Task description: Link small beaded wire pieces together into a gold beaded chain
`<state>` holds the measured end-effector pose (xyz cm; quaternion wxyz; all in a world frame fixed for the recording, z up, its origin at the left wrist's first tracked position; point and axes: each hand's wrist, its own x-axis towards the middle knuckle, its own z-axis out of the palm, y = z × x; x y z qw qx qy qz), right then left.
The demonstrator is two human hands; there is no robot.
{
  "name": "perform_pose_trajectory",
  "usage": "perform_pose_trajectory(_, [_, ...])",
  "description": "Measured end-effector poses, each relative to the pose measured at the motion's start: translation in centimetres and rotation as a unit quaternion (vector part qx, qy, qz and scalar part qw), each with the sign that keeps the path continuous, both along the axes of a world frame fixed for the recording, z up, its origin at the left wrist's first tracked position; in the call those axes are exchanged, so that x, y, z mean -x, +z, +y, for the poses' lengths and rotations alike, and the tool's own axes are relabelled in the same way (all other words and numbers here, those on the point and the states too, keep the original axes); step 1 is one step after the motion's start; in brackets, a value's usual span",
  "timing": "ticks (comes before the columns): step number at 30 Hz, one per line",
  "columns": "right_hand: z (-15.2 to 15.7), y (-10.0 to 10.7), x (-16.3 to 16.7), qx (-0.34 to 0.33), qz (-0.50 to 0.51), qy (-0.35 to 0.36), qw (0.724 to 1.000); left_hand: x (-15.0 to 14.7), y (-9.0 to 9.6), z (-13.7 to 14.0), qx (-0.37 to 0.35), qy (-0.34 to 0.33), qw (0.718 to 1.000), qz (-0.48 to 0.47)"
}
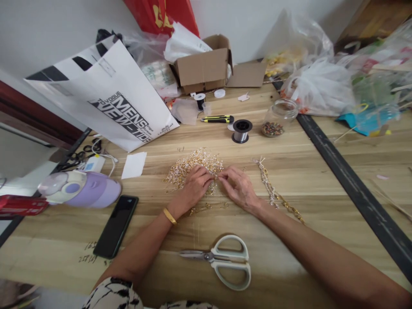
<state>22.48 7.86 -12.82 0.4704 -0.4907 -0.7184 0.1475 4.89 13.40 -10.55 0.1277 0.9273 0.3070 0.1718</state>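
A heap of small gold and silver clasps or links [185,165] lies on the wooden table. My left hand [197,183] rests at its right edge, fingers bent and pinched together. My right hand [238,185] faces it, thumb and forefinger pinched close to the left fingertips. Whatever small piece sits between the fingertips is too tiny to make out. Below the hands, a short gold chain [204,207] lies on the wood. To the right of my right hand is a bundle of gold and silver chains [273,191].
White-handled scissors [230,261] lie between my forearms. A phone [116,225] and a purple bottle [86,189] are at left. Behind the heap are a yellow-black cutter [218,119], a wire spool [241,131] and a glass jar of beads [273,128]. A white bag [106,96] stands back left.
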Motion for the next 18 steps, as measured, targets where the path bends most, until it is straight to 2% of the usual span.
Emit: perform_pose_trajectory(18, [0.14, -0.23, 0.1, -0.015, -0.001, -0.007, 1.0, -0.31, 0.01, -0.04, -0.029, 0.01, 0.999, 0.027])
